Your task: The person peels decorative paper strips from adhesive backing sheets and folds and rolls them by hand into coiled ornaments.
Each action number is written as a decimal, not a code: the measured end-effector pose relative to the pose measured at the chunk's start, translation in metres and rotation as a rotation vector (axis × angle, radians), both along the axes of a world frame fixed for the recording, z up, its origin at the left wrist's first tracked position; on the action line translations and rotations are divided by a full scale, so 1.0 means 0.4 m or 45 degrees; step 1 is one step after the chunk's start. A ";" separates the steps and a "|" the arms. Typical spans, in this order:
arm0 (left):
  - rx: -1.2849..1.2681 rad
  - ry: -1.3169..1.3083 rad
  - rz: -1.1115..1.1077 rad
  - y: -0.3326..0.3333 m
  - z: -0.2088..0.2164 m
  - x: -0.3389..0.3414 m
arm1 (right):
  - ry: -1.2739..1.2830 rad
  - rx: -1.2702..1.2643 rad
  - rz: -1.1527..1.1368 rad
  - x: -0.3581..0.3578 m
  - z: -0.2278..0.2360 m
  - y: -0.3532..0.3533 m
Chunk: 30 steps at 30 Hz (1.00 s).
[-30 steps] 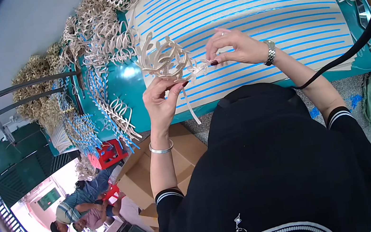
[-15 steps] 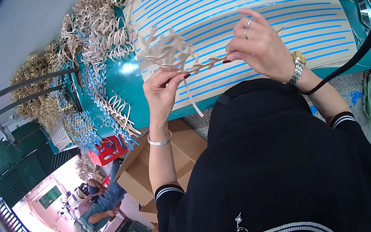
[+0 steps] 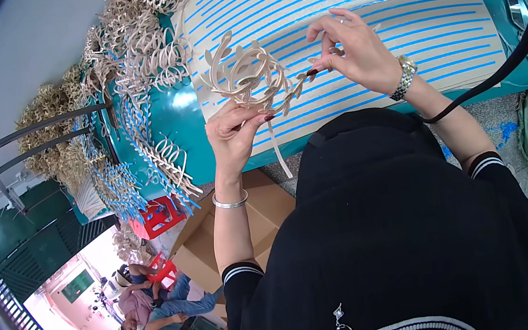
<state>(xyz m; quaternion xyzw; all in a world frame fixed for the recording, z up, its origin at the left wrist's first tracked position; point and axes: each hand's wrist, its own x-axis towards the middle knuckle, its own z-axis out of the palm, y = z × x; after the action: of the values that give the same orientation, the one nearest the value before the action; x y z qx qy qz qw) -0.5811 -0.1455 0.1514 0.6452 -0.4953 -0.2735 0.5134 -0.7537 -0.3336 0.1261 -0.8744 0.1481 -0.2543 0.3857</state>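
The person's left hand (image 3: 232, 132) pinches a tan leaf garland (image 3: 244, 84) between thumb and fingers, its coils just above that grip, a narrow strip (image 3: 280, 152) hanging below. To the right, the right hand (image 3: 362, 53) pinches the leafy strand. Behind both grips lies a blue-striped beige sheet (image 3: 419, 15).

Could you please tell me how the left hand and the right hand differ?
The left hand grips the leafy strand beside its coiled bunch; the right hand pinches it farther right.
The left hand's wrist wears a bangle; the right's, a watch.
The right hand shows a ring; the left shows none.
Both hold the same strand.
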 end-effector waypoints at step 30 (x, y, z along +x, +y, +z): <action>0.331 0.088 0.049 -0.026 0.021 -0.030 | 0.192 0.513 0.260 -0.008 -0.080 -0.020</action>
<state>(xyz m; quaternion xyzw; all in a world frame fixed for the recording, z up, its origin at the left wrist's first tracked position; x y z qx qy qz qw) -0.5932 -0.1558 0.1596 0.7059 -0.4252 -0.3475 0.4474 -0.7571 -0.3415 0.0942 -0.8067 0.1349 -0.1133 0.5641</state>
